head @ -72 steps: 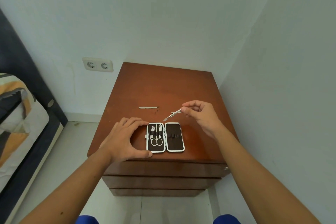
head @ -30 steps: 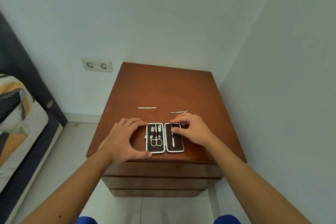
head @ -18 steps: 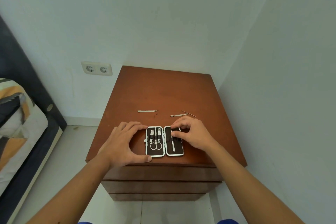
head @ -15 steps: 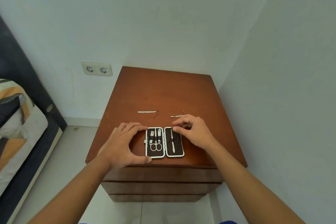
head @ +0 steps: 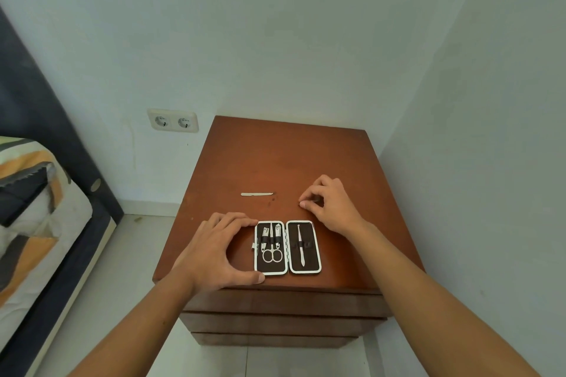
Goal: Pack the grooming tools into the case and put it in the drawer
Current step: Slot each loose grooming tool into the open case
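Observation:
An open black case with a white rim (head: 311, 263) lies near the front edge of a brown nightstand (head: 284, 156). Its left half holds scissors (head: 271, 255) and clippers; its right half holds one slim metal tool (head: 300, 243). My left hand (head: 214, 251) grips the case's left side, fingers at the top corner and thumb at the bottom corner. My right hand (head: 332, 208) is behind the case, its fingertips pinched together on the tabletop where two thin tools lay; the hand hides them. A nail file (head: 256, 194) lies loose farther back.
Closed drawers (head: 281, 304) stack below the nightstand's top. White walls close in behind and to the right. A bed with a patterned cover (head: 30, 208) stands at the left, and a double wall socket (head: 173, 121) sits by the nightstand.
My right hand put a slim tool into the case's right half, then left the case and moved back to the two thin tools, now covering them. My left hand kept its grip.

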